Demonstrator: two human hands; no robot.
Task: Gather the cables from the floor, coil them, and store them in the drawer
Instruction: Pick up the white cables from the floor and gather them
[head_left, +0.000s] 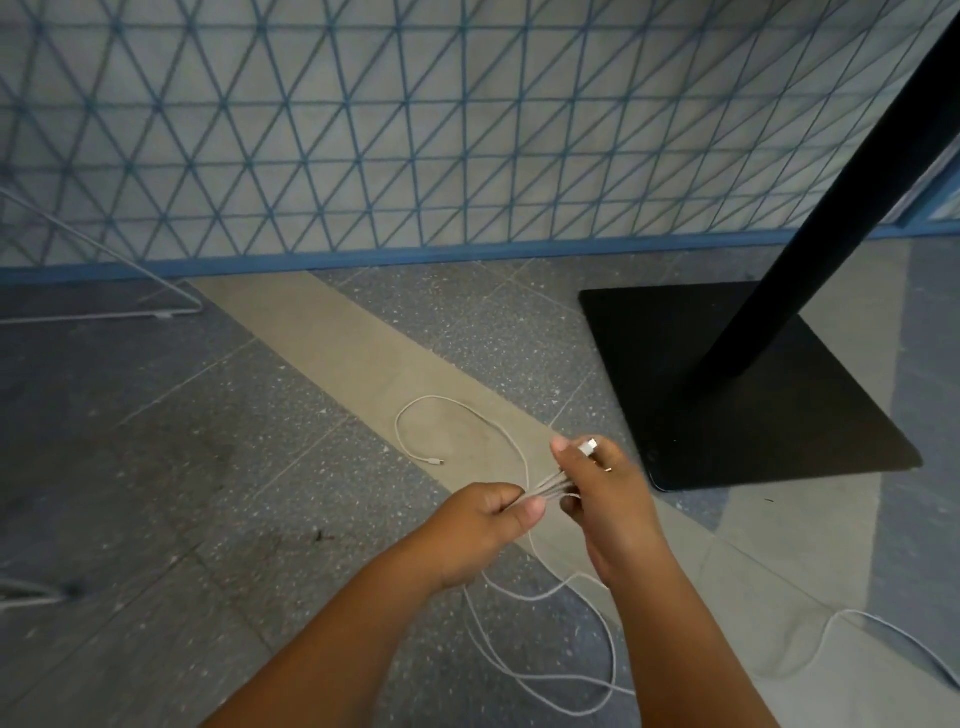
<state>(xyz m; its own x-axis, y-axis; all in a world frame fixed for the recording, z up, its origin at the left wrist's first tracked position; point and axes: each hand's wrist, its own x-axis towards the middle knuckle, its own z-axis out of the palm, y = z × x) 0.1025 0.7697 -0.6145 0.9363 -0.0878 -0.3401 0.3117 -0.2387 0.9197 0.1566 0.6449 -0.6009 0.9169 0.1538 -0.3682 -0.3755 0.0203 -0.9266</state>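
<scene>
Cable (545, 486) pinched between hands, loops below

I see a speckled grey floor (156, 467) with a white cable (470, 415) lying looped just beyond my hands and a black stand base (779, 415) to their right.
</scene>
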